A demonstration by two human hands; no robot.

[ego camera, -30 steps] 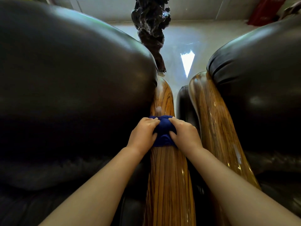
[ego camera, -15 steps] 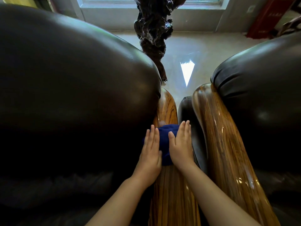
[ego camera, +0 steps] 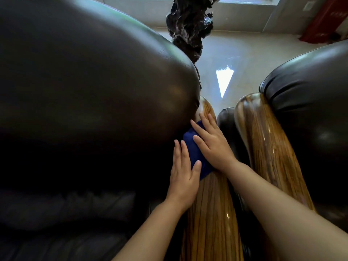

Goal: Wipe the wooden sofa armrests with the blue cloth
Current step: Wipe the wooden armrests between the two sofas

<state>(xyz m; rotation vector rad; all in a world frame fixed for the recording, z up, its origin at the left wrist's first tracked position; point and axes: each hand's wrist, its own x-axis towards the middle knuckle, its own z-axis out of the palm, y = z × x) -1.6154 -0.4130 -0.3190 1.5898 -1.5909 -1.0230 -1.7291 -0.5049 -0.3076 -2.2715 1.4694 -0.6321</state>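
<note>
A blue cloth (ego camera: 194,151) lies on the glossy wooden armrest (ego camera: 211,213) of the left dark leather sofa, near its far end. My right hand (ego camera: 212,144) presses flat on the cloth's right and far part, fingers stretched toward the armrest tip. My left hand (ego camera: 183,174) lies flat on the cloth's left edge, against the sofa's leather side. Most of the cloth is hidden under both palms. A second wooden armrest (ego camera: 267,151) belongs to the right sofa and stands untouched.
The big leather cushion (ego camera: 84,91) bulges over the left armrest. A narrow dark gap (ego camera: 228,129) separates the two armrests. Beyond lie a shiny pale floor (ego camera: 244,59), a dark gnarled sculpture (ego camera: 188,27) and a red object (ego camera: 323,23) at the back right.
Both hands went from gripping the bunched cloth to lying flat on it, and pushed it farther along the armrest. The right hand now reaches ahead of the left.
</note>
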